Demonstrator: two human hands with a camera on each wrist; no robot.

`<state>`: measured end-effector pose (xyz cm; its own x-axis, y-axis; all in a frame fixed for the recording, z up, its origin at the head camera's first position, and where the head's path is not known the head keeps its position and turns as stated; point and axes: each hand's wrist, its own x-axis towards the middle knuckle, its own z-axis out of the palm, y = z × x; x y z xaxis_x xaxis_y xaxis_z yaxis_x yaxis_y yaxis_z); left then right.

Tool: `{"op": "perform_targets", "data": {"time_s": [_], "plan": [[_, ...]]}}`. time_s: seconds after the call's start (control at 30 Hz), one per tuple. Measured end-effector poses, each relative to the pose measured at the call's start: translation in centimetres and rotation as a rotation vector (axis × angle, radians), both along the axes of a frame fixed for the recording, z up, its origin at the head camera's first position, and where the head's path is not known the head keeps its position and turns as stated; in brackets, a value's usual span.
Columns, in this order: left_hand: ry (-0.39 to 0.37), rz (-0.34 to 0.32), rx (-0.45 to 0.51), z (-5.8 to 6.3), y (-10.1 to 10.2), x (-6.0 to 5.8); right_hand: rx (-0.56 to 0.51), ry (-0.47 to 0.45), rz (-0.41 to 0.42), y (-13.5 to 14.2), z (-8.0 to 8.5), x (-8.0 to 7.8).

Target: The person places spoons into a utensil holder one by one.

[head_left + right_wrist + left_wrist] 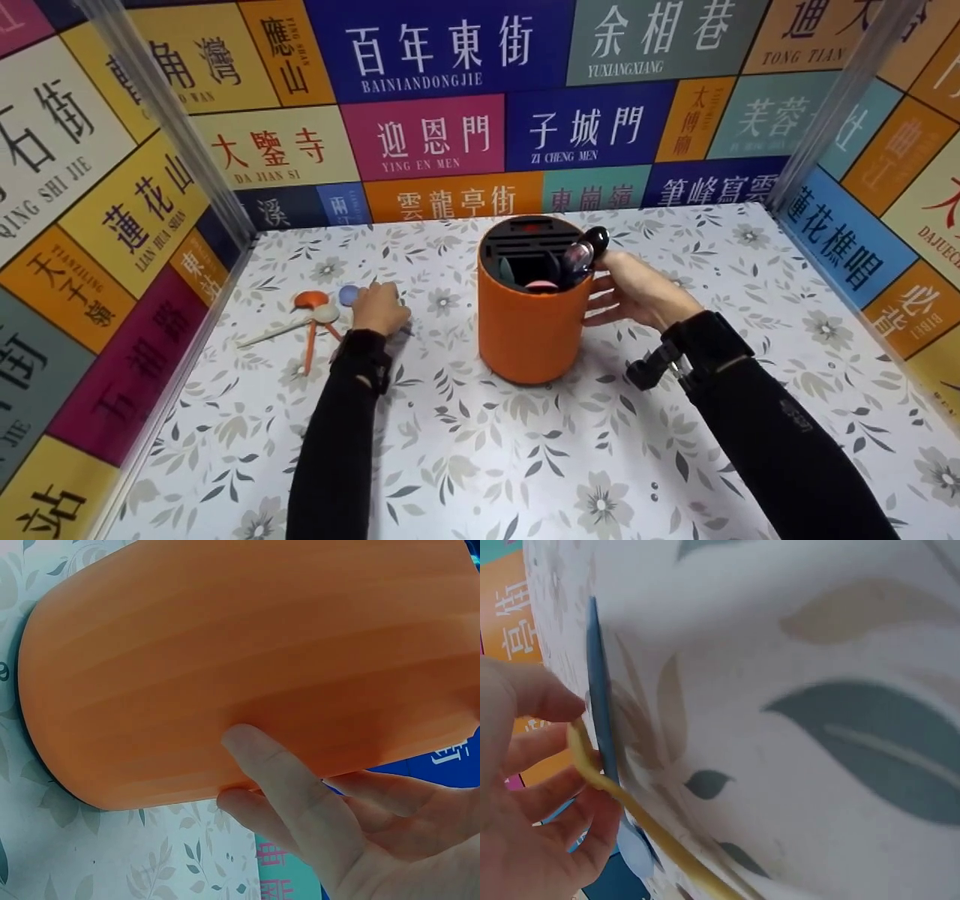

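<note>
My left hand (381,309) is low over the table at the left. In the left wrist view its thumb and fingers pinch a slim yellow utensil handle (660,832); the far end is out of frame. Close beside the fingers are a thin blue handle (598,682) and a pale blue spoon (635,851). My right hand (637,289) touches the side of an upright orange utensil holder (531,337) with extended fingers (289,780). Dark, glossy spoon heads (579,256) rise from the holder's right rim, by that hand. Other utensils inside are partly hidden.
Left of my left hand lie an orange spoon (310,300), a pale grey spoon (325,313) and a blue-violet spoon (348,295), their handles crossing. Sign-patterned panels (431,135) enclose the back and sides of the floral tabletop (465,457).
</note>
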<state>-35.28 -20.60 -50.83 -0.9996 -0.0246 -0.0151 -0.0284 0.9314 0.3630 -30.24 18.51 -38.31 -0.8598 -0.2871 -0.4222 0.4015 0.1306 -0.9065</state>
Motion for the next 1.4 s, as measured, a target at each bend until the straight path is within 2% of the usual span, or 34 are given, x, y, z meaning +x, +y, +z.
{"op": "perform_targets", "data": {"time_s": [0.17, 0.27, 0.6, 0.73, 0.93, 1.0, 1.07, 1.23, 1.3, 1.4], "plan": [[0.147, 0.004, 0.082, -0.4, 0.1, 0.0, -0.007, 0.0, 0.001, 0.0, -0.1, 0.0], [0.184, 0.04, 0.123, -0.4, 0.2, 0.1, -0.01, 0.002, 0.001, 0.0, -0.1, 0.0], [0.056, 0.109, 0.212, 0.6, 0.6, 0.3, -0.012, 0.004, 0.003, 0.0, 0.0, 0.0], [0.046, 0.142, 0.215, 0.8, 0.6, 0.3, -0.006, 0.011, 0.009, 0.0, 0.0, 0.0], [0.187, 0.294, 0.268, 1.3, 0.7, 0.5, -0.002, 0.02, 0.014, -0.1, -0.2, 0.0], [0.244, 0.312, 0.282, 1.6, 0.8, 0.7, -0.005, 0.021, 0.008, -0.1, -0.2, 0.0], [0.29, 0.297, 0.276, 1.9, 0.9, 0.8, -0.011, 0.022, 0.003, -0.1, -0.2, 0.0], [0.356, 0.204, 0.272, 2.9, 1.7, 1.1, -0.01, 0.027, 0.002, 0.0, -0.1, 0.0], [0.37, 0.182, 0.319, 3.3, 2.2, 1.3, -0.004, 0.027, 0.01, 0.0, -0.1, 0.0], [0.375, 0.176, 0.465, 4.0, 3.2, 1.7, 0.001, 0.021, 0.014, -0.1, 0.0, 0.1]]}}
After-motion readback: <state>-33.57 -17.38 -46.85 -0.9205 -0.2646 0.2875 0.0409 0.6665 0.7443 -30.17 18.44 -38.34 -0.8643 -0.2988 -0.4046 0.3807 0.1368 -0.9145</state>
